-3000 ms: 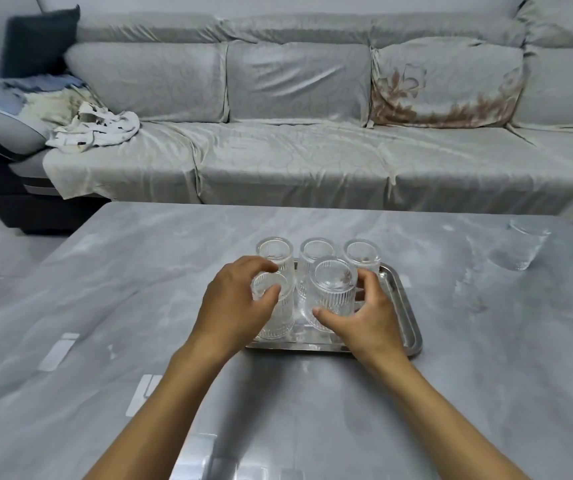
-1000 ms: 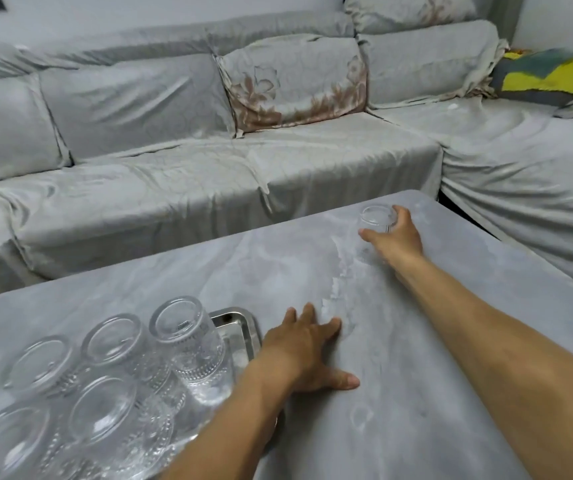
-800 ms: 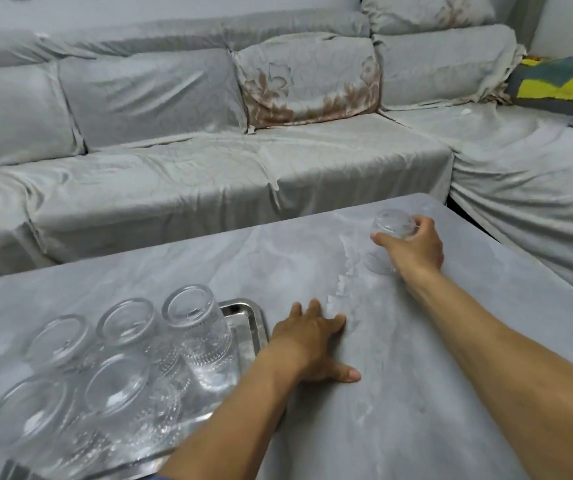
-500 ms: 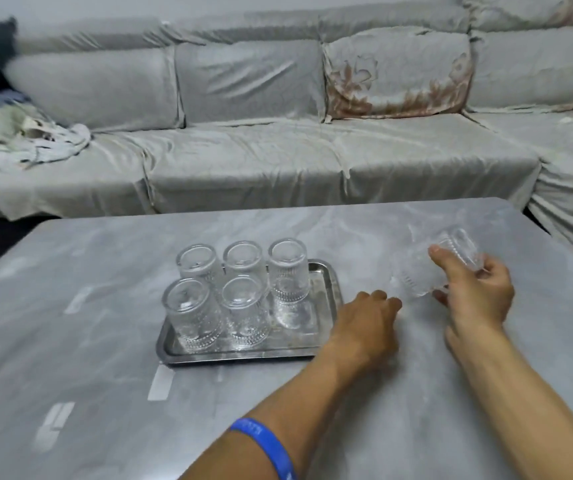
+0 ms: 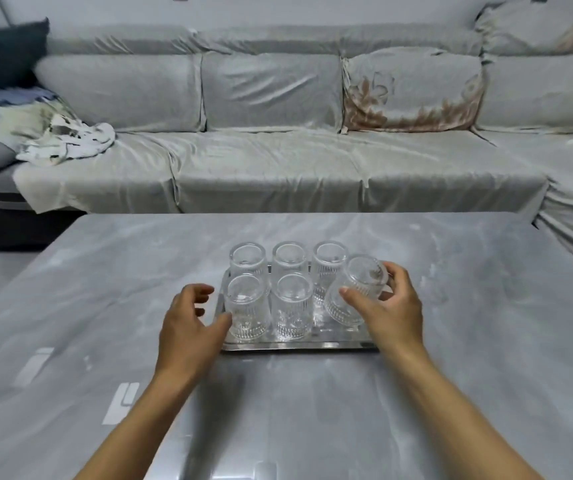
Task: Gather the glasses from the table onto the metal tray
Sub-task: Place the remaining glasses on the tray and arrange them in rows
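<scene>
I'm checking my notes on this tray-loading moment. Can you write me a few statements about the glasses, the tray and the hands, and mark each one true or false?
1. The right hand grips a tilted glass at the front right corner of the metal tray. True.
2. The left hand holds a glass lifted off the tray. False: it is open beside the front left glass, which stands on the tray.
3. Five other glasses stand on the tray. True.
4. The tray sits on the sofa. False: it sits on the grey table.
5. Another glass waits on the table away from the tray. False: none is visible there.
</scene>
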`<state>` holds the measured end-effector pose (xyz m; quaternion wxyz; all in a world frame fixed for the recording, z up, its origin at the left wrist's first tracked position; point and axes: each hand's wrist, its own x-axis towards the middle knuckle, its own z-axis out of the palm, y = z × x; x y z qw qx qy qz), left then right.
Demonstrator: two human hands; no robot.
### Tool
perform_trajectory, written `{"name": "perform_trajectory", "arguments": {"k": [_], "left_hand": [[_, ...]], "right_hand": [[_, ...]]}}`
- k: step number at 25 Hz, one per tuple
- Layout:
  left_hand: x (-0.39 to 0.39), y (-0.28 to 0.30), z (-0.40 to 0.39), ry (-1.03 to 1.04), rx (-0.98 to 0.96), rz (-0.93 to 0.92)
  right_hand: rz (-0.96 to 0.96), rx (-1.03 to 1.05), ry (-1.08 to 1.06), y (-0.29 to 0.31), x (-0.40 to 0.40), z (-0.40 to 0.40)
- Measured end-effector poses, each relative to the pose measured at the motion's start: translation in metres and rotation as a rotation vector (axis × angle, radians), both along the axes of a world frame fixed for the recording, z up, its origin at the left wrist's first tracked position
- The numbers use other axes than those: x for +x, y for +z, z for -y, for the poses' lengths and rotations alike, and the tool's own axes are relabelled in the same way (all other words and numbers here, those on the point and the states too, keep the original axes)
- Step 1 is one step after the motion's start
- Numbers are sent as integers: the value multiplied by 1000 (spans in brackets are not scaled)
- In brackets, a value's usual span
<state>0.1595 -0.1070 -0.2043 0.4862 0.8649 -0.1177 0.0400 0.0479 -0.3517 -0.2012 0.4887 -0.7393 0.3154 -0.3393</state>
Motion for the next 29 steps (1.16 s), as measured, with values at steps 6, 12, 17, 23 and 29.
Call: {"name": "perform_trajectory", "arguments": {"k": [6,12,17,23,29], "left_hand": [[18,-25,9,-111,-78,-166],[19,-33,11,-70,-157,-222],[20,-34,11,-73,-189,-261],[30,-30,5,-132,-132,-331],[77,-29,-13,-412,324,-270]], "right_hand": [[-79,-68,31,-14,18,-9],[-148,-103,72,-24,20,-11],[-194,-139,106,-24,18,-8],[-263,51,315,-26,16,16],[-552,-114,454,-33,21,80]]}}
